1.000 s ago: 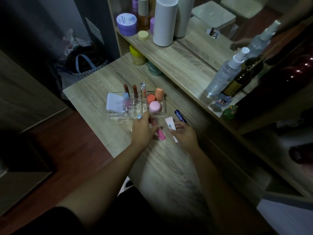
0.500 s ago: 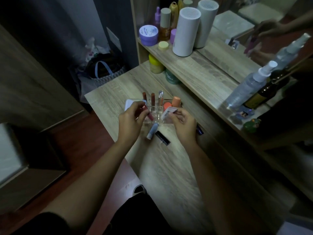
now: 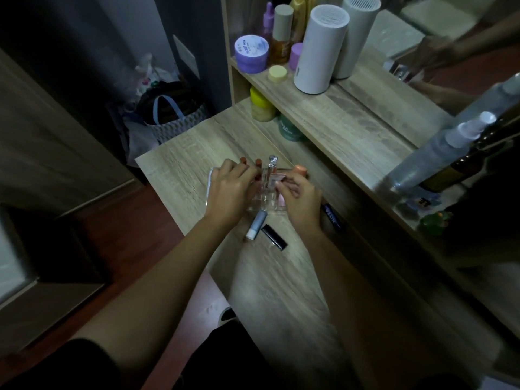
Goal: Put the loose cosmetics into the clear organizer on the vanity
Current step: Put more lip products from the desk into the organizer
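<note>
The clear organizer point(image 3: 210, 178) stands on the wooden vanity point(image 3: 281, 291), with several lip tubes point(image 3: 272, 162) upright in its back slots and an orange one point(image 3: 299, 170) at its right end. My left hand point(image 3: 232, 191) hovers over the organizer's left half, fingers pinched on a pink lip tube that they mostly hide. My right hand point(image 3: 301, 199) holds a small white tube point(image 3: 277, 179) above the organizer's middle. In front of the organizer lie a pale blue tube point(image 3: 256, 225) and a black lipstick point(image 3: 274, 237). A dark blue stick point(image 3: 332, 216) rests to the right.
A raised shelf behind carries a white cylinder point(image 3: 320, 49), a purple jar point(image 3: 251, 53), bottles and a spray bottle point(image 3: 430, 156), with a mirror behind. A yellow jar point(image 3: 261, 105) and green jar point(image 3: 289, 129) sit under it. A bag point(image 3: 171, 116) is on the floor, left.
Both hands picked items off the tabletop, the left the pink tube and the right the white tube, and carried them up over the organizer. The camera view shifted closer.
</note>
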